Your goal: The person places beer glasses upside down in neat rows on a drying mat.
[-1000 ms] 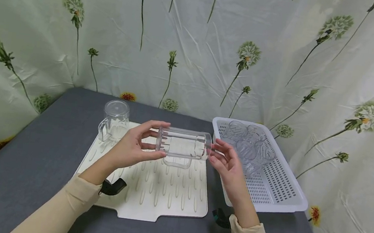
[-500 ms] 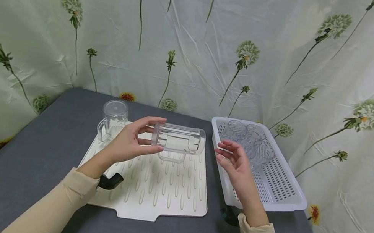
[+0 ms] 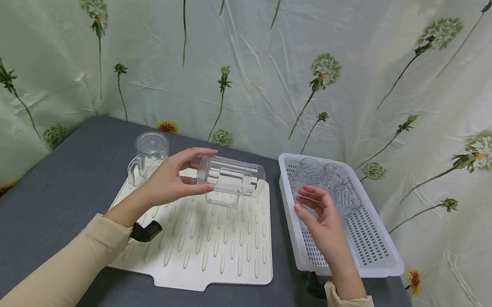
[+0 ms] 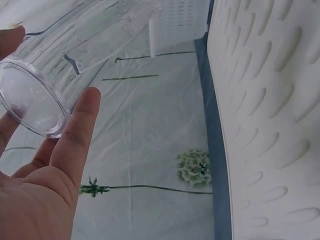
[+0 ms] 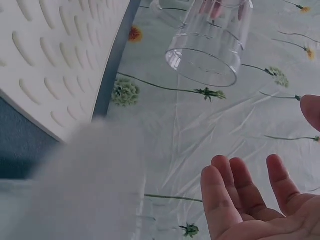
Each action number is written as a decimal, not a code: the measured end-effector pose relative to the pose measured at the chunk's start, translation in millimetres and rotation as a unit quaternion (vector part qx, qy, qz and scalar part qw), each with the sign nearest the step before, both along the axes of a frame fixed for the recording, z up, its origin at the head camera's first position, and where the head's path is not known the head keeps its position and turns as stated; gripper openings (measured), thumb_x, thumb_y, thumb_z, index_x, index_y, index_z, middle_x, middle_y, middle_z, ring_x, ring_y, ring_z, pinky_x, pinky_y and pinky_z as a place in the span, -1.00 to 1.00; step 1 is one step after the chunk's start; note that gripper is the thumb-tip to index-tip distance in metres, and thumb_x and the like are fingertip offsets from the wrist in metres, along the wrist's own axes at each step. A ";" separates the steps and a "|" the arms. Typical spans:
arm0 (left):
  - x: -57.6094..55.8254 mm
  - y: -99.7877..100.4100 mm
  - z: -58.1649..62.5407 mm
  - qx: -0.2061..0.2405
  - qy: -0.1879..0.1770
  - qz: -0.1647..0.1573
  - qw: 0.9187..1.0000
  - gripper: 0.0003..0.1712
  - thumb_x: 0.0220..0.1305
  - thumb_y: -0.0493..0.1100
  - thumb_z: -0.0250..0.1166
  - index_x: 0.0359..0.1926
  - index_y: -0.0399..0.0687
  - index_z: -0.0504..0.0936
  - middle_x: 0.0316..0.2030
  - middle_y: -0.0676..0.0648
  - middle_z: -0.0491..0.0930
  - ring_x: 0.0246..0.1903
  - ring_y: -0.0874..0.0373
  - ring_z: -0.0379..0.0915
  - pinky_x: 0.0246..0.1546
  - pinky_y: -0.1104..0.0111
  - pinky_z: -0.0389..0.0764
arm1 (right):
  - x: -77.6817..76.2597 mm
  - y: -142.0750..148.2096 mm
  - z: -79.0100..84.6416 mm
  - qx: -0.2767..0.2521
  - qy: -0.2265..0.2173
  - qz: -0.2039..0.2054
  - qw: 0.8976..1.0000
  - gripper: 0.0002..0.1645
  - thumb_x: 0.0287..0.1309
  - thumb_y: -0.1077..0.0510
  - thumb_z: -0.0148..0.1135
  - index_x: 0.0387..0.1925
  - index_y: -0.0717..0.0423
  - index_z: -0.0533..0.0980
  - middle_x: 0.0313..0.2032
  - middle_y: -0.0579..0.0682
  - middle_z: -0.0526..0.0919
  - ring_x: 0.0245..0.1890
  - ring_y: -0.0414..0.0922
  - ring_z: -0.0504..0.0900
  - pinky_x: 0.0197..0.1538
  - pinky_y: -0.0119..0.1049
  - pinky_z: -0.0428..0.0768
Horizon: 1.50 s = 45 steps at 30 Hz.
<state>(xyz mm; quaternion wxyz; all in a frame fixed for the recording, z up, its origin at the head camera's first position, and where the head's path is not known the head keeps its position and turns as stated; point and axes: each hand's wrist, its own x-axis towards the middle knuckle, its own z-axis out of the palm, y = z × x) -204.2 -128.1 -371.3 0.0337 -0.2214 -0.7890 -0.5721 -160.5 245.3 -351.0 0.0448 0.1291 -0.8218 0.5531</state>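
My left hand [image 3: 169,179] grips a clear ribbed mug [image 3: 236,176] by its base end, fingers and thumb spread around it. The mug lies sideways above the white board, its mouth toward the right and its handle hanging below. In the left wrist view the round base [image 4: 32,97] faces the palm. My right hand [image 3: 321,218] holds nothing; its fingers are loosely bent over the left side of the white basket [image 3: 378,229]. From the right wrist view, the mug's open rim [image 5: 202,67] shows apart from the right fingers [image 5: 217,197].
A second clear mug [image 3: 151,155] stands upside down at the board's back left corner. The white ridged drying board [image 3: 216,251] lies on the dark grey tabletop [image 3: 34,210]. Several clear glasses [image 3: 336,176] sit at the back of the basket. A flower-print curtain [image 3: 256,63] hangs behind.
My right hand has let go of the mug's mouth end and moved right, over the basket. My left hand has carried the mug slightly left and up.
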 end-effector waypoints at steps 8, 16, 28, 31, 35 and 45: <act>-6.0 0.4 3.1 -0.012 -0.002 0.014 1.000 -0.15 0.24 -0.15 0.63 0.50 0.26 0.50 0.52 -0.05 0.40 0.34 -0.15 0.52 0.16 0.04 0.79 | 2.2 12.2 8.4 0.021 -0.005 0.014 1.000 -0.35 0.53 0.24 0.26 0.48 0.31 0.25 0.39 0.29 0.44 0.29 -0.31 0.53 0.25 -0.66 0.55; -12.5 -1.6 5.7 -0.028 0.006 0.030 0.999 -0.15 0.24 -0.09 0.63 0.51 0.28 0.50 0.52 -0.07 0.40 0.27 -0.15 0.54 0.15 0.02 0.79 | 1.3 27.5 15.5 0.069 -0.001 0.016 0.998 -0.33 0.51 0.21 0.29 0.49 0.30 0.27 0.40 0.28 0.45 0.39 0.03 0.52 0.28 -0.73 0.47; -19.9 -8.3 4.2 -0.044 -0.001 0.045 0.998 -0.14 0.27 -0.07 0.62 0.53 0.33 0.47 0.57 -0.08 0.33 0.34 -0.22 0.49 0.16 -0.01 0.78 | -4.4 54.2 22.9 0.148 -0.015 0.002 0.989 -0.25 0.49 0.12 0.35 0.51 0.26 0.25 0.46 0.26 0.41 0.46 0.20 0.44 0.41 -0.64 0.43; -22.3 -9.1 4.6 -0.041 0.000 0.044 0.998 -0.15 0.26 -0.10 0.62 0.52 0.28 0.48 0.56 -0.10 0.35 0.34 -0.23 0.50 0.16 -0.02 0.78 | -6.1 59.6 25.3 0.161 -0.020 -0.003 0.987 -0.25 0.50 0.10 0.34 0.52 0.24 0.25 0.46 0.23 0.40 0.47 0.19 0.43 0.49 -0.47 0.45; -24.4 -9.8 5.3 -0.047 0.000 0.049 0.998 -0.15 0.27 -0.11 0.61 0.53 0.25 0.48 0.54 -0.11 0.37 0.34 -0.24 0.51 0.16 -0.03 0.78 | -8.3 65.0 26.3 0.167 -0.021 -0.008 0.986 -0.25 0.51 0.09 0.33 0.52 0.25 0.24 0.46 0.24 0.40 0.47 0.20 0.42 0.53 -0.29 0.45; -26.6 -12.7 7.5 -0.070 -0.015 0.062 0.995 -0.15 0.30 -0.05 0.59 0.55 0.29 0.45 0.58 -0.11 0.32 0.38 -0.28 0.45 0.17 -0.07 0.76 | -14.0 76.6 26.0 0.176 -0.034 -0.015 0.984 -0.18 0.50 0.07 0.34 0.55 0.32 0.20 0.46 0.38 0.36 0.50 0.33 0.36 0.56 0.36 0.31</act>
